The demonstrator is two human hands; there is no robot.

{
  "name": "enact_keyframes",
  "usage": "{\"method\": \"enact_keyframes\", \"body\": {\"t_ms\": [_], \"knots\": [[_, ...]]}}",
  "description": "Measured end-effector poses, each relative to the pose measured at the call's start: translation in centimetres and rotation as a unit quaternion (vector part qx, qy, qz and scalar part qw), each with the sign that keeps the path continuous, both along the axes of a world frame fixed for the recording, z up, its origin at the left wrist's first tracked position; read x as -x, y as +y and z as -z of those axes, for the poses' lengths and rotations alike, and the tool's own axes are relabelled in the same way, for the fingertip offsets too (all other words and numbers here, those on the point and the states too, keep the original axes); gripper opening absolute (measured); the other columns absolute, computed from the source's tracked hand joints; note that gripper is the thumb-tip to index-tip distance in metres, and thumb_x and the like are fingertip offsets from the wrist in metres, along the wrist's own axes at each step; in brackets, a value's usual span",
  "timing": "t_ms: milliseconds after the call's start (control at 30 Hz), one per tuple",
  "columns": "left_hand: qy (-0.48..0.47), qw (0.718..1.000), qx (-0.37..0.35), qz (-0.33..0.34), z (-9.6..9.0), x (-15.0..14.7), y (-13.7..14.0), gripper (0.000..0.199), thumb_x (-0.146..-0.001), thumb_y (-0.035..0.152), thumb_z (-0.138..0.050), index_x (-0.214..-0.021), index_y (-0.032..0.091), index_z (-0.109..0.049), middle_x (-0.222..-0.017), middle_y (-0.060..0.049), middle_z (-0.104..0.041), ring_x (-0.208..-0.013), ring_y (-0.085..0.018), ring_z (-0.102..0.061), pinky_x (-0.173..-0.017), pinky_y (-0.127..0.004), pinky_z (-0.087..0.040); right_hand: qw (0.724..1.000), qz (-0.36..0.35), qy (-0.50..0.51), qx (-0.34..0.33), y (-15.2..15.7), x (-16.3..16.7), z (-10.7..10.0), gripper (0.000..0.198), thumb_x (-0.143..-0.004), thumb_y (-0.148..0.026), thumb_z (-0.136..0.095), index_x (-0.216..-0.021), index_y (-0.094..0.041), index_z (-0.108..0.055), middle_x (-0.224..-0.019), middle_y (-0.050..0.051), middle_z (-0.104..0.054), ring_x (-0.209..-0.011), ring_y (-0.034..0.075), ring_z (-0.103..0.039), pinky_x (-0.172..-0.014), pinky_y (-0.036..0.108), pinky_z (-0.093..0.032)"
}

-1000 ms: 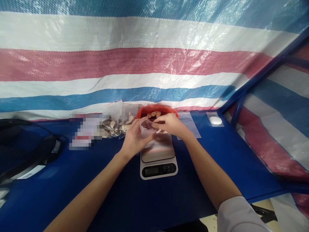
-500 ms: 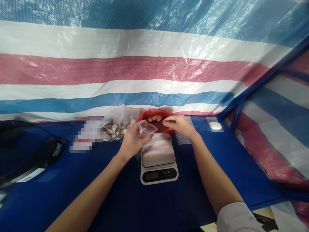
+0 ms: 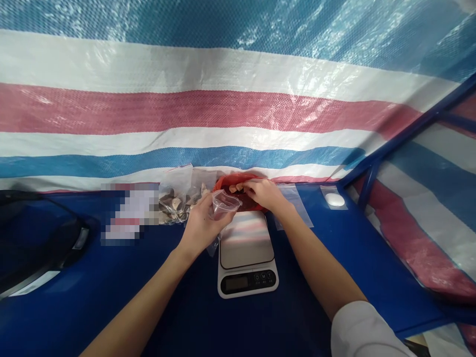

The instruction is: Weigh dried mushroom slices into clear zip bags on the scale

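My left hand point(image 3: 204, 218) is wrapped round a clear plastic bag point(image 3: 225, 202), its mouth held wide and facing up. A lower part of this bag hangs beside the kitchen scale point(image 3: 247, 240). My right hand point(image 3: 265, 193) reaches over a red plastic bag point(image 3: 238, 178), fingertips pinched together at several tan, chunky pieces point(image 3: 235, 188) lying inside. Whether a piece is between the fingertips is hidden. The scale has a shiny metal plate with nothing on it, and its display looks dark.
Left of the red bag are clear zip bags point(image 3: 174, 202) with greyish-brown pieces. A flat clear bag point(image 3: 295, 203) lies to the right, then a small packet with a white oval object point(image 3: 334, 199). A black strapped item point(image 3: 70, 248) rests at the left; striped sheeting point(image 3: 223, 109) hangs behind.
My right hand has moved left and into the red bag, its fingers now at the tan pieces. My left hand keeps hold of the clear bag. The camera view has shifted slightly.
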State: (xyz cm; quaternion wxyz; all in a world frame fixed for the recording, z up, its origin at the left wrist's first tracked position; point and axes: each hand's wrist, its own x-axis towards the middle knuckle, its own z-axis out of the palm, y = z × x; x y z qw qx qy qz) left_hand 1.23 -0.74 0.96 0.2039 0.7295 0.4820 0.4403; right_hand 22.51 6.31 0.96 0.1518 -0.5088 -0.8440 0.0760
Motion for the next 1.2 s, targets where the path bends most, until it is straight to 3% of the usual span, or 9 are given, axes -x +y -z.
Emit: {"method": "enact_keyframes", "body": {"t_ms": [200, 500, 767, 967, 1200], "knots": [[-0.01, 1.0, -0.003, 0.009, -0.1, -0.1, 0.0, 0.037, -0.082, 0.039, -0.072, -0.113, 0.021, -0.067, -0.102, -0.006, -0.074, -0.091, -0.024, -0.072, -0.086, -0.04, -0.059, 1.0, -0.017, -0.019, -0.009, 0.6, 0.4, 1.2, 0.036, -0.095, -0.018, -0.051, -0.127, -0.021, -0.068, -0.139, 0.007, -0.064, -0.124, 0.026, -0.061, -0.095, 0.036, -0.052], [-0.022, 1.0, 0.009, 0.012, -0.2, -0.2, -0.1, 0.039, -0.081, 0.04, -0.073, -0.114, 0.02, -0.067, -0.107, -0.007, -0.074, -0.095, -0.025, -0.072, -0.088, -0.039, -0.058, 0.999, 0.012, -0.043, -0.015, 1.1, 1.1, 2.1, 0.036, -0.095, -0.025, -0.05, -0.127, -0.023, -0.067, -0.136, 0.006, -0.066, -0.118, 0.026, -0.062, -0.083, 0.033, -0.052], [-0.008, 1.0, -0.012, 0.004, 0.0, 0.2, 0.2, 0.036, -0.081, 0.038, -0.073, -0.111, 0.019, -0.069, -0.104, -0.008, -0.073, -0.095, -0.025, -0.071, -0.082, -0.037, -0.056, 0.998, 0.048, -0.043, 0.0, -0.4, 1.0, 0.5, 0.03, -0.096, -0.028, -0.05, -0.115, -0.022, -0.073, -0.109, 0.007, -0.076, -0.094, 0.024, -0.069, -0.078, 0.033, -0.048], [-0.01, 1.0, -0.005, 0.007, 0.1, 0.1, 0.2, 0.038, -0.082, 0.038, -0.073, -0.114, 0.019, -0.068, -0.103, -0.007, -0.073, -0.093, -0.024, -0.07, -0.086, -0.038, -0.056, 0.999, 0.037, 0.011, 0.003, -0.3, 0.8, 1.2, 0.028, -0.095, -0.023, -0.053, -0.115, -0.023, -0.073, -0.12, 0.005, -0.074, -0.105, 0.024, -0.068, -0.086, 0.033, -0.048], [0.003, 1.0, -0.027, 0.013, 0.1, 0.1, 0.3, 0.036, -0.083, 0.037, -0.073, -0.113, 0.019, -0.067, -0.105, -0.008, -0.073, -0.098, -0.025, -0.07, -0.091, -0.04, -0.055, 0.995, -0.002, 0.099, 0.0, -0.2, -0.3, 0.7, 0.022, -0.093, -0.02, -0.058, -0.103, -0.022, -0.077, -0.107, 0.005, -0.078, -0.095, 0.021, -0.069, -0.083, 0.031, -0.048]]}}
